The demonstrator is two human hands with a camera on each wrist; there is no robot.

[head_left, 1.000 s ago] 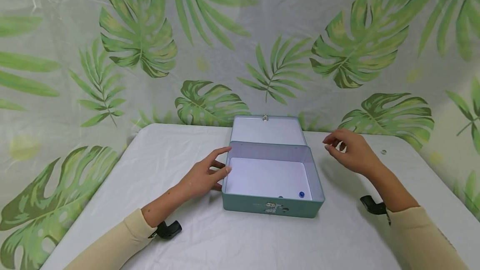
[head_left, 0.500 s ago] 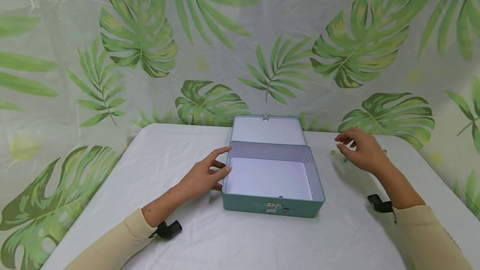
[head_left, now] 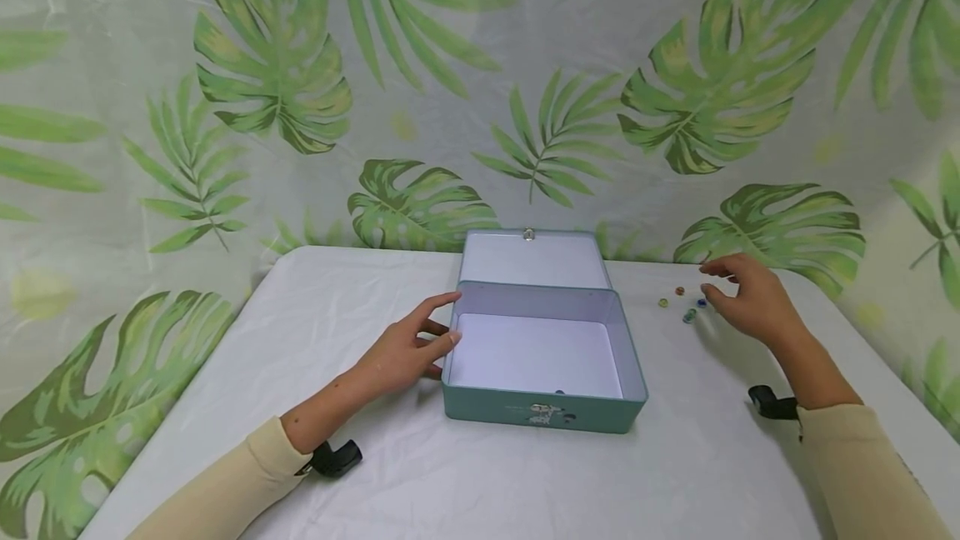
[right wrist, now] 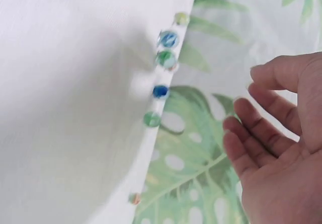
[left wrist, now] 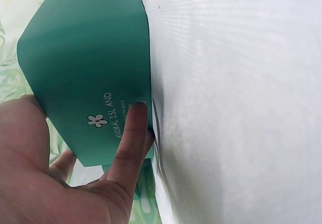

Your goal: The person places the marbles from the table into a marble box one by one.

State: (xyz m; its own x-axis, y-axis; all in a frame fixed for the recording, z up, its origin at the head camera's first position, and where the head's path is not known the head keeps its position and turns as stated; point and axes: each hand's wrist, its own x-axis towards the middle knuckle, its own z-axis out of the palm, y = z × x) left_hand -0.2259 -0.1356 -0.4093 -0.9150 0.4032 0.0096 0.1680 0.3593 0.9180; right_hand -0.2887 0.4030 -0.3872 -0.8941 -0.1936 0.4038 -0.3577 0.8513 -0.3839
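A teal tin box point(head_left: 545, 413) stands on the table with its white-lined lid point(head_left: 532, 261) folded back. My left hand point(head_left: 401, 352) rests spread against the box's left side, its fingertips on the rim and wall. In the left wrist view one finger point(left wrist: 132, 138) lies along the printed side. My right hand point(head_left: 750, 298), fingers loosely bent and holding nothing, hovers right of several glass marbles. Among them are a yellow marble point(head_left: 663, 302), an orange marble point(head_left: 680, 291), a blue marble point(head_left: 702, 302) and a green marble point(head_left: 689, 316). A small dark spot point(head_left: 559, 392) shows inside the box's front wall.
A white cloth point(head_left: 360, 473) covers the table. Behind it hangs a leaf-patterned sheet point(head_left: 420, 107). Black wrist cameras sit under both wrists, the left camera point(head_left: 337, 459) close above the cloth.
My right hand has moved away from the box to the right, uncovering marbles on the table. The blue marble seen inside the box is out of sight there. My left hand has stayed put.
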